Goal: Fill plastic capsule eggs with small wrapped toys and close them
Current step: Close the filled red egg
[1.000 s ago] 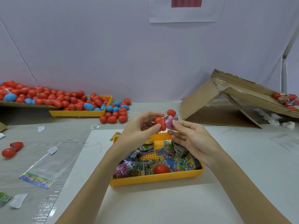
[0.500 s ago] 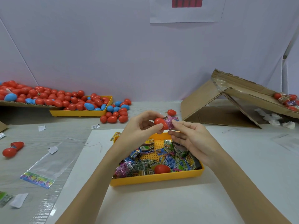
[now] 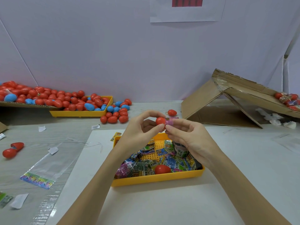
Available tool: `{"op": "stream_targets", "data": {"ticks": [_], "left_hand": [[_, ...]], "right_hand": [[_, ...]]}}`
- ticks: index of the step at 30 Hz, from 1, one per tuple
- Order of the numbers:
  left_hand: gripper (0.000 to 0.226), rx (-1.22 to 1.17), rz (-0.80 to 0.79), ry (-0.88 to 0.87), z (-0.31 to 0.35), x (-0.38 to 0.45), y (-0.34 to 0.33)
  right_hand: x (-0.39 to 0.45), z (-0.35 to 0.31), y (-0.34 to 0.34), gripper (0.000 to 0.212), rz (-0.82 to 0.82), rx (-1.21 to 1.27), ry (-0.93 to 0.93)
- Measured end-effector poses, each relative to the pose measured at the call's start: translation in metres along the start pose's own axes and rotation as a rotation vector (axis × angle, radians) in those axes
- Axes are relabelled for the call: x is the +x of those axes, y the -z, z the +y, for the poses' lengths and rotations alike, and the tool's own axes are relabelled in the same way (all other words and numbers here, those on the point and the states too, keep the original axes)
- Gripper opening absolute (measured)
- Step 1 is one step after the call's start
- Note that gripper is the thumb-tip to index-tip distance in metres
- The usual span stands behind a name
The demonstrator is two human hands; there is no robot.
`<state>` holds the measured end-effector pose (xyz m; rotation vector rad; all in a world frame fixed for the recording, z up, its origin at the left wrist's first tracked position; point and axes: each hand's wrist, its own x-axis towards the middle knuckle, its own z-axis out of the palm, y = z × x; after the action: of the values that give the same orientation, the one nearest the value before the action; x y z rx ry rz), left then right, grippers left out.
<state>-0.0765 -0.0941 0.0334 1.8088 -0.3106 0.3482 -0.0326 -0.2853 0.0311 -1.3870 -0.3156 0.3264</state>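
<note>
My left hand (image 3: 139, 127) pinches a red egg half (image 3: 160, 121) between thumb and fingers above the far edge of the yellow tray (image 3: 155, 177). My right hand (image 3: 188, 135) pinches a pink wrapped toy (image 3: 170, 122) that is pressed partly into the open side of the egg half. The tray below holds several small wrapped toys (image 3: 141, 166) and one more red egg piece (image 3: 162, 169).
A second yellow tray (image 3: 81, 113) and a cardboard sheet at the back left carry several red and blue eggs, with more loose beside them. A lone red egg (image 3: 172, 112) lies behind my hands. Torn cardboard (image 3: 227, 101) stands at right. An open red egg (image 3: 13, 150) and plastic bags (image 3: 48, 166) lie left.
The pink toy has gone further into the red egg half as my right hand pushed it leftward. Both hands stayed above the tray's far edge.
</note>
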Motion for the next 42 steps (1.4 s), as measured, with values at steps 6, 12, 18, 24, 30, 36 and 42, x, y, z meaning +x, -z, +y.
{"op": "stream_targets", "data": {"ticks": [6, 12, 18, 24, 30, 36, 42], "left_hand": [[0.029, 0.101, -0.013, -0.107, -0.001, 0.002, -0.003], [0.032, 0.094, 0.004, -0.128, 0.001, 0.002, -0.004], [0.04, 0.23, 0.078, -0.263, 0.004, 0.001, -0.012], [0.037, 0.464, 0.17, -0.413, 0.004, 0.002, -0.016], [0.035, 0.685, 0.11, -0.456, -0.004, 0.001, -0.021], [0.031, 0.737, 0.057, -0.446, -0.004, 0.001, -0.015], [0.035, 0.779, 0.049, -0.51, -0.005, 0.001, -0.008]], "right_hand": [[-0.001, -0.004, 0.0, 0.035, -0.065, 0.048, -0.021], [0.0, -0.006, 0.001, 0.033, -0.085, 0.138, -0.058], [0.001, -0.004, 0.005, 0.03, -0.097, 0.222, -0.087], [0.002, -0.006, 0.004, 0.03, -0.149, 0.324, -0.213], [0.001, -0.005, 0.004, 0.037, -0.192, 0.667, -0.491], [0.001, -0.003, 0.001, 0.048, -0.257, 0.771, -0.666], [-0.001, -0.001, 0.001, 0.044, -0.285, 0.848, -0.706]]}}
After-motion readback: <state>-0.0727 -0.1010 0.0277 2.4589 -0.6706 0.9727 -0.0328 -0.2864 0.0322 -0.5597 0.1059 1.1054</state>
